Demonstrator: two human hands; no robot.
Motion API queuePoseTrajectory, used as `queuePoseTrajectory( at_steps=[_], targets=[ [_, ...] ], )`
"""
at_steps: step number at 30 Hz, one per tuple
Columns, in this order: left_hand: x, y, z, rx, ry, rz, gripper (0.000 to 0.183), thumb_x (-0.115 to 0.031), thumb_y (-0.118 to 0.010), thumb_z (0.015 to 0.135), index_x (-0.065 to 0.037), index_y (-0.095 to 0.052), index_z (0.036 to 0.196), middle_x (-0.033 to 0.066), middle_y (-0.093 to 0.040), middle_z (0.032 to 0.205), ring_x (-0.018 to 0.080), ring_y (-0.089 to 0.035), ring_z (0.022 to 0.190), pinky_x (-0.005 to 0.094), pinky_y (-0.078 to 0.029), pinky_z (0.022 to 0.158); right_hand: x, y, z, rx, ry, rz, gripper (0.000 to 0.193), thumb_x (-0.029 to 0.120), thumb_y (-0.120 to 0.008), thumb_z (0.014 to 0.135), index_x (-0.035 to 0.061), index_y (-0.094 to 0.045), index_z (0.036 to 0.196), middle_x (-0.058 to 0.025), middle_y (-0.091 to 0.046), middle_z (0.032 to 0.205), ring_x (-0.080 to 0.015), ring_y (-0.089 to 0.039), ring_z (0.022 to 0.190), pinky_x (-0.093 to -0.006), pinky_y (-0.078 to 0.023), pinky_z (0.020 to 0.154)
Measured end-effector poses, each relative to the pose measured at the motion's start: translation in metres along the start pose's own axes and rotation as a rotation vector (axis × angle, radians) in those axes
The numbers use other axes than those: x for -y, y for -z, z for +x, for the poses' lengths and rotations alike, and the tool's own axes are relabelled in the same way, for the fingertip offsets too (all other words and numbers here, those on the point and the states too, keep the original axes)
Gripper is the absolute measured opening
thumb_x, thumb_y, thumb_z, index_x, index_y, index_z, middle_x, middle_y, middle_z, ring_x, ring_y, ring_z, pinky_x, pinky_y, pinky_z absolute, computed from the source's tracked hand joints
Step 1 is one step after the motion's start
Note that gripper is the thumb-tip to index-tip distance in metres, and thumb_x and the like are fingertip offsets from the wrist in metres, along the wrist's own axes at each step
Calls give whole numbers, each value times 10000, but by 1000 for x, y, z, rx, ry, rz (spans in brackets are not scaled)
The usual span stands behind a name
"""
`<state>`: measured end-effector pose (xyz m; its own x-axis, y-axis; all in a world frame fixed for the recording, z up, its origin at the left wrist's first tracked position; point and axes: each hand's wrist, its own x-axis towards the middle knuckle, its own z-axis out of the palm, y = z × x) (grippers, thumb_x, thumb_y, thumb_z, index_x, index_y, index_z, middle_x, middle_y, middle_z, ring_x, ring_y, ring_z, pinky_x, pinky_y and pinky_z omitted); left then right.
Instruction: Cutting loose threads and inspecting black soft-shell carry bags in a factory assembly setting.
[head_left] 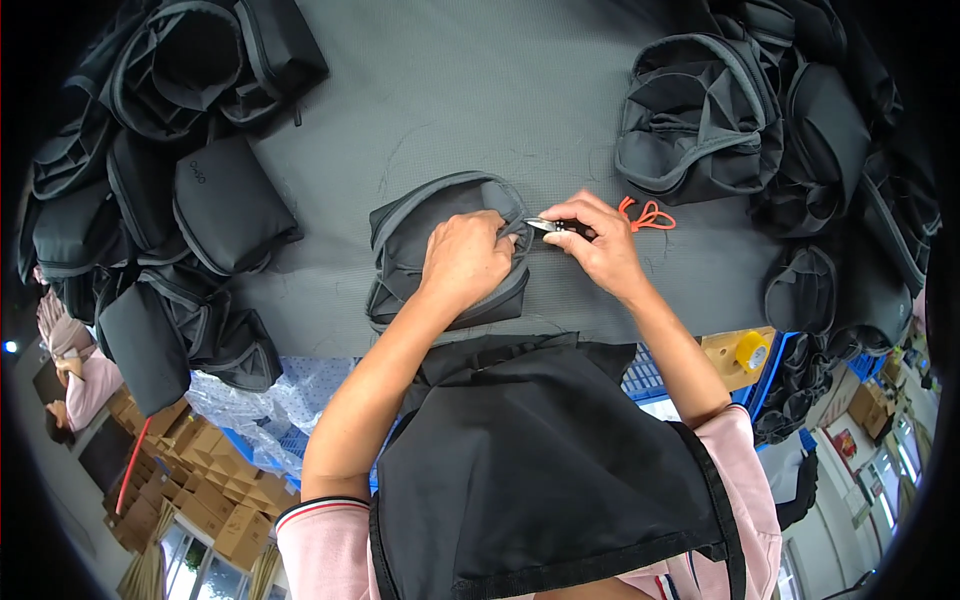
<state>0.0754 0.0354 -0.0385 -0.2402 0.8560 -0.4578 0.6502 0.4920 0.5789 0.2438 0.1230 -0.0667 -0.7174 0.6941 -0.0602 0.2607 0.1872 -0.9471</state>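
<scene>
An unzipped dark grey fabric pouch (408, 228) lies in front of me on the grey table cover. My left hand (465, 262) reaches over its opening, with the fingers closed on the cloth near the right rim. From the right, my right hand (604, 248) is closed around small thread snips (545, 225). Their pointed metal blades are at the pouch's right edge, close to my left fingertips; I cannot tell whether they touch the cloth. A looped orange-red cord (652, 216) shows just behind my right hand, on the table.
Black pouches (222, 205) are heaped along the left; more pouches (698, 120) are piled at the right, some unzipped. Loose threads dot the grey cover (450, 90). Below the table edge are blue crates (648, 374) and a yellow tape roll (751, 352). Another person (88, 385) is at far left.
</scene>
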Motion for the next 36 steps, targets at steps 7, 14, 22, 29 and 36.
queuePoseTrajectory(
  at_steps=[7,14,22,29,36],
  targets=[
    [-4,4,-2,23,8,-21,196,-171,-606,774,19,-646,792,169,-639,744,337,-620,737,415,-469,703,9,-4,2,-42,-89,32,251,20,-683,714,35,-632,960,-15,-532,821,-96,-507,674,-224,-416,607],
    [-4,6,-3,36,0,-56,195,-155,-611,761,36,-631,797,188,-626,753,346,-611,746,428,-465,703,0,5,11,66,-54,-3,237,63,-684,718,47,-634,948,-21,-532,791,-129,-525,663,-256,-431,609],
    [-3,6,-2,47,14,-68,184,-157,-628,754,26,-632,776,177,-627,752,345,-608,743,421,-460,690,-10,10,16,116,16,21,237,8,-684,715,38,-657,949,-14,-567,824,-83,-512,686,-222,-407,583],
    [-2,5,-3,49,32,-54,186,-164,-630,758,22,-631,766,175,-628,758,343,-607,749,422,-458,688,-12,14,13,214,-137,277,209,4,-672,738,33,-655,944,-15,-551,843,-71,-524,665,-198,-424,565],
    [-8,8,-3,65,44,-86,189,-165,-631,759,22,-634,787,174,-631,766,349,-610,763,420,-460,694,-1,8,9,118,-152,143,203,-28,-643,746,-3,-643,947,-9,-525,859,-60,-528,678,-192,-432,557]
  ],
)
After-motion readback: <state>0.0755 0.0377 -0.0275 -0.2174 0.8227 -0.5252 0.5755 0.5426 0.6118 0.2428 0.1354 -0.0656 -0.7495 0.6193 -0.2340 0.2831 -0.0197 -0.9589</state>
